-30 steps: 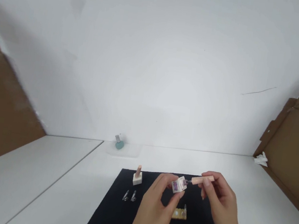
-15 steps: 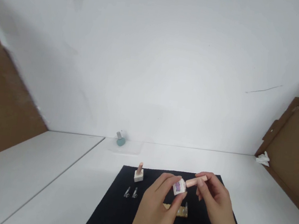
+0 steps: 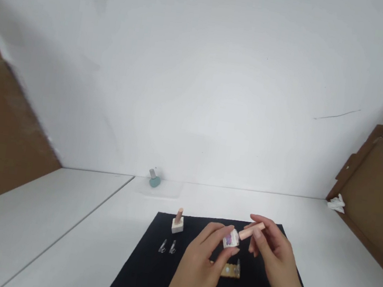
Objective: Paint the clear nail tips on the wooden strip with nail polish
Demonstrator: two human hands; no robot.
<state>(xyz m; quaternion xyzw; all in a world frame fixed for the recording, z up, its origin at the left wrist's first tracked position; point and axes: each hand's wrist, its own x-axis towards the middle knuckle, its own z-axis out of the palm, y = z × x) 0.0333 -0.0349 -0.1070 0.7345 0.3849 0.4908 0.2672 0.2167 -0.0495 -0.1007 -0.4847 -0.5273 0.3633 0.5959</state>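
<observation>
My left hand pinches a small square nail polish bottle, white with a purple patch on its side, between thumb and fingers. The bottle is tilted, its neck toward the right. At that neck is its long pale pink cap, gripped by the thumb and fingers of my right hand. Whether the cap is seated or loose I cannot tell. Below the hands a gold-coloured strip lies on the black cloth, partly covered by my left hand. A small clear piece stands at its right end.
Another white nail polish bottle with a pinkish cap stands upright on the cloth. Two small clear pieces lie nearer me. Behind, a teal bottle leans on a clear tray. Crumpled white tissue sits by the cardboard wall.
The bottle has turned slightly and moved a little right and up. My right hand's fingers have shifted and spread along the cap. The other things have stayed in place.
</observation>
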